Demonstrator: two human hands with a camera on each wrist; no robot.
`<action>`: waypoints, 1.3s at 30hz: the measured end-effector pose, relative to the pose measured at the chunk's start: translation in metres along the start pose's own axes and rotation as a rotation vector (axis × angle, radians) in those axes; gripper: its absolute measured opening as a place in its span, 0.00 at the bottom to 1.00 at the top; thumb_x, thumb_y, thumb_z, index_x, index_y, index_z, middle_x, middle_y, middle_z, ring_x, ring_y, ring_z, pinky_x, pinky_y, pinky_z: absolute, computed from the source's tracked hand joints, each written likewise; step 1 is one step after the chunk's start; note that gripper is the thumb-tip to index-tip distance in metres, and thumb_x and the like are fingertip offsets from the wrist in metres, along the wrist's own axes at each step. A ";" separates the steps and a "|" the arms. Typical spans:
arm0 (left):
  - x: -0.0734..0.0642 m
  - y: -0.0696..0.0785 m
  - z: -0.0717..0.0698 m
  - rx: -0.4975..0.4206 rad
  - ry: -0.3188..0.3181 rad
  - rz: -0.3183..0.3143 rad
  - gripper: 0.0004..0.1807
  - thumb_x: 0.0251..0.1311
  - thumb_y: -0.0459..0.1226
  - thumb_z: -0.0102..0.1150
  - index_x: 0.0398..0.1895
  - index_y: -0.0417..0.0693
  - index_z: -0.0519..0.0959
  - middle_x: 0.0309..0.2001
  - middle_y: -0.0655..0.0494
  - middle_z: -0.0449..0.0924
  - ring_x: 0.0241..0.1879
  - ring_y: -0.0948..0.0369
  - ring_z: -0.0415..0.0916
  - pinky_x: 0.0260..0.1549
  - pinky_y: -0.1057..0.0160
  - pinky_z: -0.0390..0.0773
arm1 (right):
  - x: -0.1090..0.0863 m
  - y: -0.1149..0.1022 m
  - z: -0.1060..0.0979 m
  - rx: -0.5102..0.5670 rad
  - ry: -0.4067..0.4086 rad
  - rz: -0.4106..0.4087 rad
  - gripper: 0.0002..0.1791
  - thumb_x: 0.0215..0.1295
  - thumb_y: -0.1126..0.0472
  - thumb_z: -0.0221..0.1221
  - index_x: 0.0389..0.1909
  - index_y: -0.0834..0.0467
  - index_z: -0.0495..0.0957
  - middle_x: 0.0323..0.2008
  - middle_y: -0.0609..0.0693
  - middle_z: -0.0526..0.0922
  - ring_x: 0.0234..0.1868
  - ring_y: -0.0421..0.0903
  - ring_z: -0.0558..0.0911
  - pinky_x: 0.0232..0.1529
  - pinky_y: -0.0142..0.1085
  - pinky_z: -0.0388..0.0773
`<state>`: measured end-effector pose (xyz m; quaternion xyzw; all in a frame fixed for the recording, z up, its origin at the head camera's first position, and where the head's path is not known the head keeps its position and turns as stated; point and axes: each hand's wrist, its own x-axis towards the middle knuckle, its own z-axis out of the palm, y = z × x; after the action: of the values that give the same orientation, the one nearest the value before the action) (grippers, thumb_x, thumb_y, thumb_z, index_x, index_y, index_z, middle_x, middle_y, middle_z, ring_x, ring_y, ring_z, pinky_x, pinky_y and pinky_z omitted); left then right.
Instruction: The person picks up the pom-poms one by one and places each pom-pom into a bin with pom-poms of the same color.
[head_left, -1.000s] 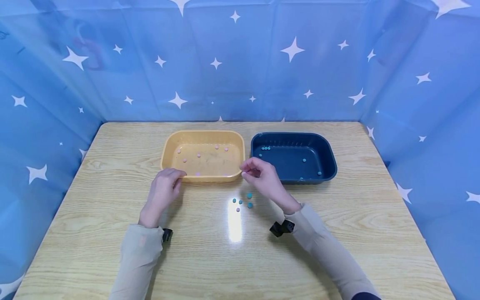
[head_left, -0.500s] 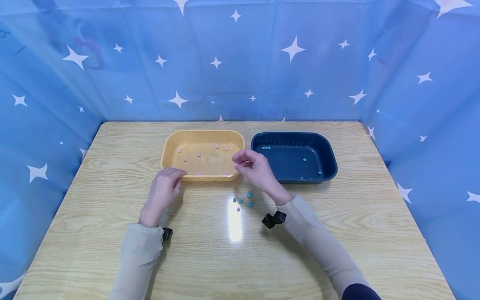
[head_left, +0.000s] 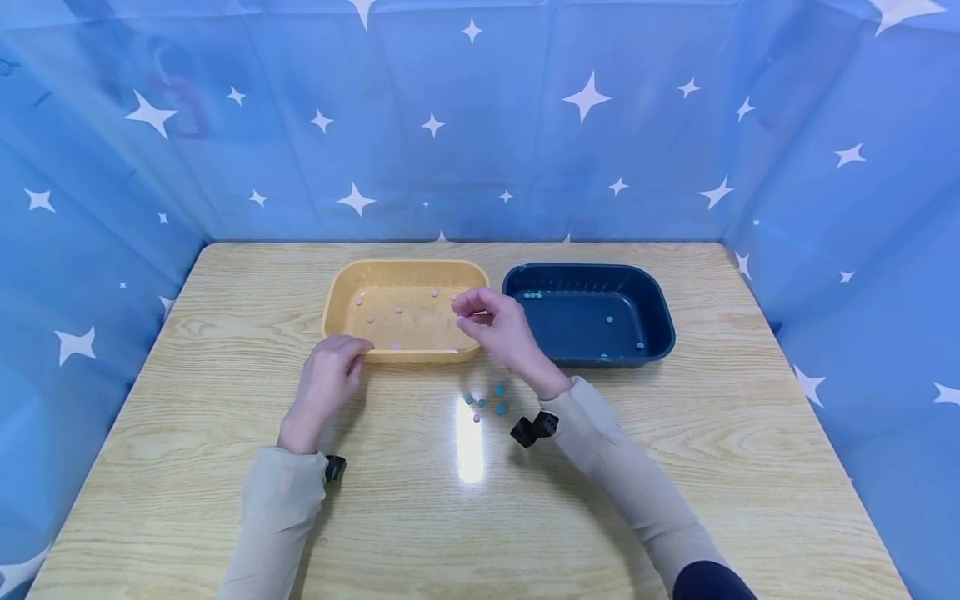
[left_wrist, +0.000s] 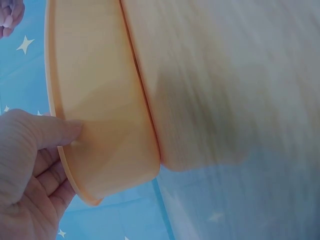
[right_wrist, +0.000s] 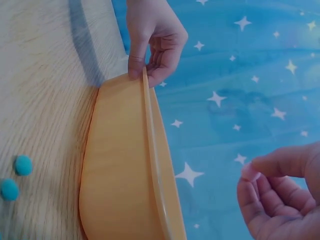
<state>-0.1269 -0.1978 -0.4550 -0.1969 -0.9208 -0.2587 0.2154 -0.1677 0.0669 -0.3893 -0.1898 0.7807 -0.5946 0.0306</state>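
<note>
My left hand pinches the near rim of the yellow-orange plastic basin at its left corner, thumb outside and fingers inside. Above the right part of that basin is my right hand, which pinches a small pink pom-pom between thumb and index finger. Several pink pom-poms lie scattered on the basin floor. On the table just in front, several teal pom-poms sit close to one pink pom-pom.
A dark blue basin stands right of the yellow-orange one, with several teal pom-poms inside. Both are on a wood-grain table. A blue curtain with white stars surrounds the table's back and sides.
My right hand has moved left and slightly away from me, from between the basins to over the yellow-orange one, still pinching the pink pom-pom. The left hand stays on the rim.
</note>
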 end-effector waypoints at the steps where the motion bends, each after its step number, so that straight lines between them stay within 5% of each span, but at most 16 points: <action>1: 0.000 0.000 0.000 0.000 0.001 0.001 0.10 0.45 0.19 0.60 0.30 0.37 0.81 0.29 0.46 0.82 0.31 0.49 0.76 0.38 0.51 0.75 | 0.001 -0.001 0.000 0.005 -0.002 0.001 0.08 0.60 0.73 0.58 0.40 0.66 0.77 0.40 0.58 0.81 0.40 0.50 0.80 0.45 0.39 0.79; 13: 0.001 0.002 -0.001 -0.001 0.003 0.007 0.11 0.44 0.19 0.61 0.31 0.37 0.81 0.29 0.46 0.81 0.31 0.49 0.76 0.38 0.50 0.75 | 0.010 -0.001 0.005 0.057 -0.004 0.003 0.07 0.61 0.71 0.58 0.40 0.67 0.76 0.40 0.65 0.79 0.41 0.51 0.78 0.46 0.38 0.78; 39: 0.000 -0.001 -0.001 -0.015 0.004 0.008 0.10 0.45 0.19 0.60 0.31 0.37 0.81 0.29 0.46 0.81 0.31 0.50 0.76 0.38 0.51 0.74 | 0.036 0.003 0.028 0.140 0.047 0.069 0.08 0.59 0.73 0.58 0.41 0.67 0.77 0.40 0.60 0.80 0.41 0.50 0.79 0.43 0.33 0.77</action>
<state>-0.1272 -0.1985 -0.4547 -0.2017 -0.9176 -0.2652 0.2169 -0.1939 0.0296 -0.3938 -0.1462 0.7437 -0.6507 0.0457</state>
